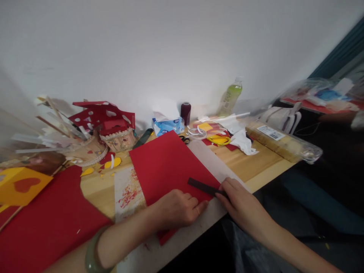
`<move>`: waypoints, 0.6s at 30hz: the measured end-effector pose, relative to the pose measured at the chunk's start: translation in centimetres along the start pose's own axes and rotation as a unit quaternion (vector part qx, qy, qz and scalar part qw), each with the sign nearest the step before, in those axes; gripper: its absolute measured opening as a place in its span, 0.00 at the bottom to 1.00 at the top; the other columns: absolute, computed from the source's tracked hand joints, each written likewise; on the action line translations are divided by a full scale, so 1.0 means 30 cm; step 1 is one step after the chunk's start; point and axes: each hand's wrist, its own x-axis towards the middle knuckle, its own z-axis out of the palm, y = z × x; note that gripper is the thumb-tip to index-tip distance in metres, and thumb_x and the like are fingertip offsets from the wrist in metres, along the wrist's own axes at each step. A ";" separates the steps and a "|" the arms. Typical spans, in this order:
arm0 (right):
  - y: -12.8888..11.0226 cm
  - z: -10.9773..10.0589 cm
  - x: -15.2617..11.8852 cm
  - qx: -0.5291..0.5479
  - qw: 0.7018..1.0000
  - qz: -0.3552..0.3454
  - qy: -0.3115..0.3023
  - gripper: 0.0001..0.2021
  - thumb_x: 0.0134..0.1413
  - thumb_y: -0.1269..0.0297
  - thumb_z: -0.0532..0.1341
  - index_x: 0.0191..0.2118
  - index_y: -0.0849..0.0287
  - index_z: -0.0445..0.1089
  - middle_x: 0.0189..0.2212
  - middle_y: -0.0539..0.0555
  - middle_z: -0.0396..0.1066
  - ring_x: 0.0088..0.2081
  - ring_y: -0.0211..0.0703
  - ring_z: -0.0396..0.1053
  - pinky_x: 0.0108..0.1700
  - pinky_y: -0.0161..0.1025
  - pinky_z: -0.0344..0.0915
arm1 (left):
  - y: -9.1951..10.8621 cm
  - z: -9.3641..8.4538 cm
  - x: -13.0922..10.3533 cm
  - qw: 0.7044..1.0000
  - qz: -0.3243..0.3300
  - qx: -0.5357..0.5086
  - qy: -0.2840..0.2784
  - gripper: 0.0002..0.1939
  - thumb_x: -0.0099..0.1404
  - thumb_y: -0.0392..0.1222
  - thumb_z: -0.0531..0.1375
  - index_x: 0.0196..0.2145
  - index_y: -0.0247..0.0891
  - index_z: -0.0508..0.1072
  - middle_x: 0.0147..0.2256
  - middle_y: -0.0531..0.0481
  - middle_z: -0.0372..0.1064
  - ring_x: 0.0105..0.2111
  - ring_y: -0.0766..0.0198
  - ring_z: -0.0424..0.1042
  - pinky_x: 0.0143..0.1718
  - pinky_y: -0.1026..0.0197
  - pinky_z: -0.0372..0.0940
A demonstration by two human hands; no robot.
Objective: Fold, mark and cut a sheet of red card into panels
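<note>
A sheet of red paper [170, 163] lies at an angle on a pale, stained board [216, 159]. My left hand [182, 208], fingers curled, rests on the sheet's near edge and holds it down; the fingertips are partly hidden. Below that hand a small red part of paper [167, 236] shows. My right hand [239, 201] is closed around one end of a dark flat strip [201, 186], thumb against it. The strip's other end reaches over the red paper towards the left. What the strip is made of I cannot tell.
At left lie a large red sheet [57, 220] and a yellow piece with a heart [25, 185]. Behind stand a decorated basket [88, 151], tissue pack [167, 125], dark thread spool [185, 113] and green bottle [231, 96]. A wrapped roll [278, 142] lies at right.
</note>
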 end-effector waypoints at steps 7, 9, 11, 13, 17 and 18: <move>-0.003 0.003 0.028 -0.012 0.999 -0.018 -0.047 0.08 0.60 0.62 0.52 0.30 0.56 0.61 0.30 0.54 0.66 0.33 0.44 0.65 0.34 0.39 0.61 | -0.001 0.007 -0.002 1.000 -0.002 -0.004 -0.008 0.12 0.68 0.31 0.50 0.47 0.29 0.66 0.22 0.52 0.66 0.19 0.65 0.67 0.14 0.65 0.53; -0.004 -0.007 0.035 -0.010 0.998 -0.024 -0.064 0.08 0.60 0.62 0.51 0.31 0.57 0.62 0.31 0.54 0.67 0.35 0.44 0.66 0.35 0.39 0.60 | -0.002 0.007 -0.001 1.000 -0.002 -0.004 -0.005 0.12 0.68 0.31 0.50 0.47 0.29 0.66 0.22 0.52 0.66 0.19 0.65 0.67 0.14 0.65 0.53; -0.004 -0.015 0.044 -0.003 0.996 -0.026 -0.082 0.07 0.60 0.63 0.52 0.33 0.57 0.64 0.32 0.54 0.68 0.36 0.44 0.66 0.37 0.38 0.60 | -0.003 0.004 -0.001 1.000 -0.001 -0.006 -0.010 0.12 0.67 0.31 0.50 0.47 0.29 0.66 0.22 0.52 0.66 0.19 0.64 0.67 0.14 0.64 0.52; 0.001 -0.022 0.053 0.004 0.995 -0.022 -0.099 0.07 0.59 0.63 0.53 0.34 0.57 0.65 0.33 0.54 0.69 0.36 0.43 0.66 0.37 0.37 0.60 | -0.004 -0.001 0.000 1.000 0.000 -0.011 -0.021 0.12 0.66 0.31 0.51 0.48 0.28 0.66 0.23 0.52 0.67 0.20 0.64 0.67 0.14 0.63 0.52; 0.026 -0.039 0.071 0.006 0.993 -0.003 -0.117 0.08 0.59 0.62 0.53 0.33 0.57 0.67 0.31 0.53 0.70 0.34 0.42 0.67 0.35 0.35 0.59 | -0.005 -0.009 -0.002 0.998 0.002 -0.018 -0.055 0.15 0.66 0.30 0.52 0.50 0.28 0.63 0.25 0.51 0.68 0.23 0.63 0.69 0.16 0.63 0.53; 0.033 -0.044 0.075 0.004 0.993 0.002 -0.120 0.08 0.59 0.62 0.53 0.32 0.57 0.67 0.30 0.53 0.70 0.34 0.42 0.67 0.34 0.35 0.59 | -0.005 -0.008 -0.003 0.998 0.003 -0.019 -0.062 0.15 0.66 0.29 0.52 0.50 0.28 0.62 0.25 0.51 0.68 0.23 0.63 0.69 0.16 0.63 0.53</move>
